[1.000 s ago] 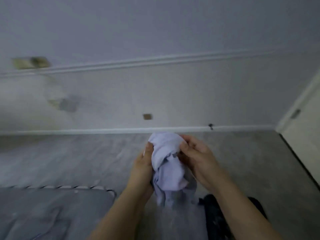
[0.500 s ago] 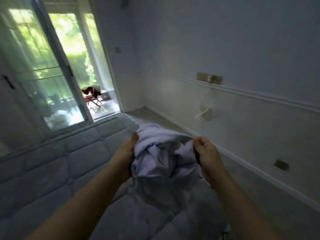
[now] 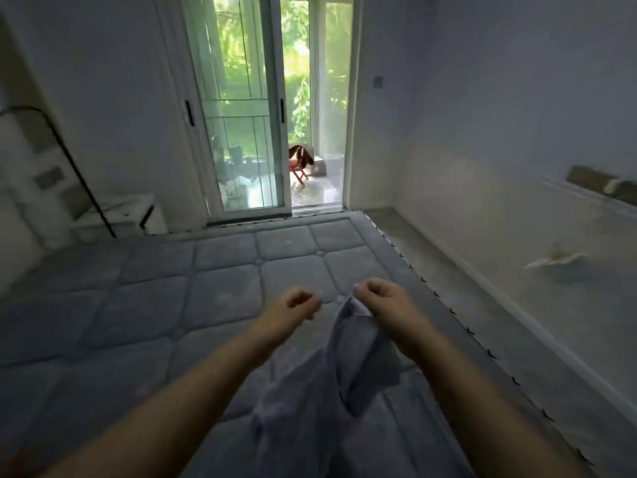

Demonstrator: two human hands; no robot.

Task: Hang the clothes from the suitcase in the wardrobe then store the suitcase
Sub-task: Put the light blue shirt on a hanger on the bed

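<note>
Over on the far left I can see a white side table (image 3: 117,215) against the wall with a black cable (image 3: 82,181) running down across it, all pretty blurry. Next to that is the sliding glass door (image 3: 241,132), part way open, with green trees behind it and a red chair (image 3: 300,163) out on the balcony with something dark draped over it.

Most of my view is the bare grey quilted mattress (image 3: 172,305). Both arms are stretched out above it. My left hand (image 3: 296,307) has its fingers curled in loosely and as far as I can tell it's got nothing in it, sitting just beside the cloth but not touching it. My right hand (image 3: 382,298) is pinching the top edge of the pale lilac shirt (image 3: 331,381) between thumb and fingers. The shirt hangs down from that pinch, crumpled, with its lower part bunched toward the bottom of my view over the mattress, between my two forearms.

Right of the bed there's a strip of grey floor (image 3: 465,322), then the white wall (image 3: 499,132) with a small switch (image 3: 378,81) up near the door.
</note>
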